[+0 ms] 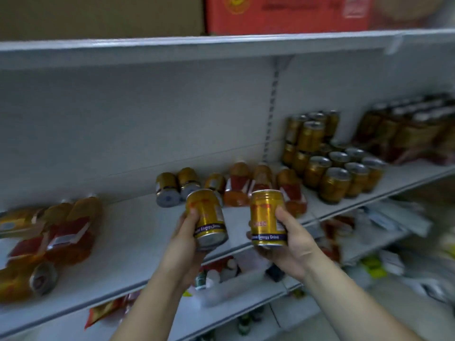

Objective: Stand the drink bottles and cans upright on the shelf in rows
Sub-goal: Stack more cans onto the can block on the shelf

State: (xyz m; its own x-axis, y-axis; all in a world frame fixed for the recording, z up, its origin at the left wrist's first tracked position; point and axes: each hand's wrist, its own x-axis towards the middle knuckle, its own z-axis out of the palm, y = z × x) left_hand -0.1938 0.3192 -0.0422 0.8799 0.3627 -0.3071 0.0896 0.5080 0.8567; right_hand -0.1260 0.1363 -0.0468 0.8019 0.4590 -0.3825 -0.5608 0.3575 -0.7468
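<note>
A white metal shop shelf (138,232) runs across the middle of the frame, sloping up to the right, with a pale grey back panel (147,114) behind it. Along the top of the frame, a top shelf (197,45) carries a brown box (98,13) and a red box (283,13). In the lower centre, two bare arms reach in. The left hand (183,244) grips a gold can (208,219), fingers wrapped round it and thumb on its front, with the can tilted and its base towards the camera. Just beside it, the right hand (295,242) grips a second can (267,217), held upright, thumb on its right side. Both are in front of the shelf, off its surface. On the shelf behind them, lying cans (167,189) rest on their sides next to lying bottles (261,183) of orange drink with red labels. At right, upright cans (337,173) stand in rows, with more stacked on top at the back. At far right is a blurred block of dark bottles (406,129). At the left edge, more bottles (66,232) and a can lie in a heap. Lower shelves at the bottom right hold blurred goods, among them a clear bin (236,279) of white-capped small bottles (213,275).
</note>
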